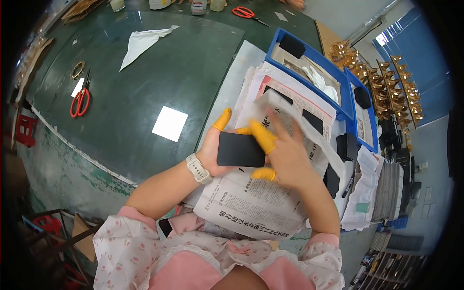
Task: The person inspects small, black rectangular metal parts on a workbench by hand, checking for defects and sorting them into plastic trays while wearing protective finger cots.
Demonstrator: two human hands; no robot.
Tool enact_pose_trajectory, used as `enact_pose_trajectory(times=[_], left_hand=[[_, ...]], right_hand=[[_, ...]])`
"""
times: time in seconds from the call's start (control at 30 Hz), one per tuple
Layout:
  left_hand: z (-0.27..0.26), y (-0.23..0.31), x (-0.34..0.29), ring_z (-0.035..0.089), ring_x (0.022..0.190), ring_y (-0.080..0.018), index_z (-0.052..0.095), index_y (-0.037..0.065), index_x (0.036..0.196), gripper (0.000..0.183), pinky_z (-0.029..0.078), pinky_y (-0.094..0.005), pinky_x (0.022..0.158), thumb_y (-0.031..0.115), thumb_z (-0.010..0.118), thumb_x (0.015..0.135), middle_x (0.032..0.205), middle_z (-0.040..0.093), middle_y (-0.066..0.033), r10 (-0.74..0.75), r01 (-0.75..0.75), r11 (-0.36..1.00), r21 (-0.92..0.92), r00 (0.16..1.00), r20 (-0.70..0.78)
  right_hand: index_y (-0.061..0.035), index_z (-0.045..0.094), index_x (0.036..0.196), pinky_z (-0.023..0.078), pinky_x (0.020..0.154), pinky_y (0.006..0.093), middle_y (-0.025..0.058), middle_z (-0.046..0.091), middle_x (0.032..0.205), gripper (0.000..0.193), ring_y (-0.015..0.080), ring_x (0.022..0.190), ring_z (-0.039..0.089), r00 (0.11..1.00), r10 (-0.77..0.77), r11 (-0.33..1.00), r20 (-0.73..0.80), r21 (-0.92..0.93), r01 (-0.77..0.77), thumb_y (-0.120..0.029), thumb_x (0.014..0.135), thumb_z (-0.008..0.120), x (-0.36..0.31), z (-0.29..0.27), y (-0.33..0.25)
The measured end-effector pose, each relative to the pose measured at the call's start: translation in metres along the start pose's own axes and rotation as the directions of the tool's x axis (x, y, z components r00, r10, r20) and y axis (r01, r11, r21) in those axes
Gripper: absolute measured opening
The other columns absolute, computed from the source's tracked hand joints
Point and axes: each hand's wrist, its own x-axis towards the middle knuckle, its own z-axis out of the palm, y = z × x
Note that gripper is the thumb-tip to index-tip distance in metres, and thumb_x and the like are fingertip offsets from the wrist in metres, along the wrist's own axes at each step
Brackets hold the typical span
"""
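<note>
A flat black square plate with rounded corners (240, 150) rests in my left hand (211, 146), whose thumb, in a yellow finger cot, sticks up. My right hand (291, 159) hovers at the plate's right edge, its fingers apart. Yellow cots cover its thumb and index finger, and the index is smeared by motion. Behind the right fingers a white sheet (316, 133) curves over the newspaper; whether they touch it, I cannot tell. Below both hands lies a spread of newspaper (246, 210). More black plates (313, 121) peek out beneath and beside the sheet.
A blue tray (309, 77) holds white gloves (320, 82) and a black piece. On the green table lie red-handled scissors (80, 99), a tape roll (77, 70), a white square (169, 123) and a white cloth (145, 44). Golden parts (391, 89) stand on racks at far right.
</note>
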Motion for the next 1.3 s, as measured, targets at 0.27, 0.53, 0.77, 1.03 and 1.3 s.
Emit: enact_pose_trajectory(times=[0.27,0.53,0.77,1.03,1.3], left_hand=[[-0.009,0.002,-0.001,0.059,0.128,-0.0343,0.052,-0.003,0.144,0.091,0.041,-0.0466,0.115,0.074,0.037,0.098,0.140,0.060,-0.0227,-0.030,0.036,0.997,-0.075,0.996,0.079],[-0.002,0.003,-0.002,0.058,0.131,-0.0329,0.049,-0.002,0.148,0.093,0.041,-0.0474,0.115,0.075,0.035,0.098,0.144,0.058,-0.0225,-0.007,0.009,0.995,0.101,1.000,-0.018],[-0.002,0.002,-0.004,0.058,0.130,-0.0354,0.050,0.001,0.147,0.095,0.042,-0.0524,0.114,0.079,0.031,0.097,0.144,0.058,-0.0205,-0.014,0.016,1.000,-0.022,0.996,0.084],[-0.009,0.003,-0.006,0.062,0.124,-0.0345,0.052,0.003,0.146,0.092,0.044,-0.0525,0.112,0.079,0.033,0.097,0.139,0.060,-0.0203,-0.025,0.025,1.000,-0.001,0.999,-0.041],[-0.019,0.009,-0.003,0.060,0.126,-0.0346,0.053,0.001,0.144,0.089,0.042,-0.0512,0.113,0.075,0.039,0.097,0.139,0.060,-0.0216,-0.062,0.059,0.997,0.040,0.997,0.052]], right_hand=[[-0.0056,0.039,0.157,0.014,0.122,0.0612,0.0270,0.051,0.149,0.109,0.0432,0.154,0.022,0.999,0.045,0.990,-0.005,0.138,-0.044,-0.082,0.081,0.053,0.000,0.004,-0.024],[-0.0090,0.067,0.133,0.023,0.117,0.0670,0.0092,0.074,0.116,0.078,0.0349,0.143,0.048,0.898,-0.416,0.880,0.140,0.312,0.359,-0.071,0.087,0.058,-0.009,-0.008,-0.034],[-0.0045,0.054,0.143,0.041,0.112,0.0504,0.0213,0.058,0.141,0.077,0.0365,0.140,0.049,0.974,0.151,0.878,-0.171,0.475,-0.053,-0.047,0.083,0.077,-0.005,-0.003,-0.017],[-0.0109,0.054,0.145,0.018,0.120,0.0674,0.0110,0.057,0.145,0.086,0.0322,0.148,0.040,0.992,-0.079,0.978,-0.100,0.185,0.096,-0.064,0.080,0.073,-0.001,0.003,-0.024],[-0.0062,0.053,0.143,0.019,0.120,0.0672,0.0110,0.064,0.138,0.078,0.0293,0.150,0.039,0.945,-0.325,0.840,-0.013,0.456,0.295,-0.047,0.082,0.080,-0.012,0.003,-0.030]])
